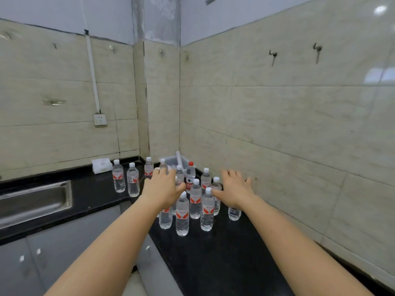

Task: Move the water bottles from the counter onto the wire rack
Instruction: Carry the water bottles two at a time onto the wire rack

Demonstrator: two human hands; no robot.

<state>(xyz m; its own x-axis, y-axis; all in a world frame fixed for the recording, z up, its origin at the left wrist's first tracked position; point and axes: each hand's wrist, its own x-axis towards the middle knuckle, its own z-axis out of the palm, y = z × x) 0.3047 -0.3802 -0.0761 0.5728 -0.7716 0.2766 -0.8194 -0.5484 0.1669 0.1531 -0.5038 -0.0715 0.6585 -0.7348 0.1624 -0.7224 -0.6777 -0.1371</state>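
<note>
Both arms are stretched out over the black counter (213,259), palms down. The left hand (163,189) and right hand (234,190) each have the fingers spread wide and neither one has hold of anything; they're just hovering over the bunch of water bottles (195,200).

The bottles are all standing upright in the corner of the counter, mostly packed close together between and under the two hands. Nearest is a white-capped bottle (182,214) with a red and white label, and another like it (207,210) just beside. The left hand covers the top of one more. Two more bottles (126,179) stand a bit apart to the left. Further back there's a red-capped bottle (190,175), then a white plastic basket (174,161) tucked into the corner. A steel sink (34,201) is off to the left. No wire rack in view.

They all look full, so I'd guess decent weight for the size, thin plastic that gives if you squeeze, smooth sides. I'd grab around the labelled middle, or the neck under the cap, and start with the outer ones since the tight cluster looks easy to knock over like bowling pins.
</note>
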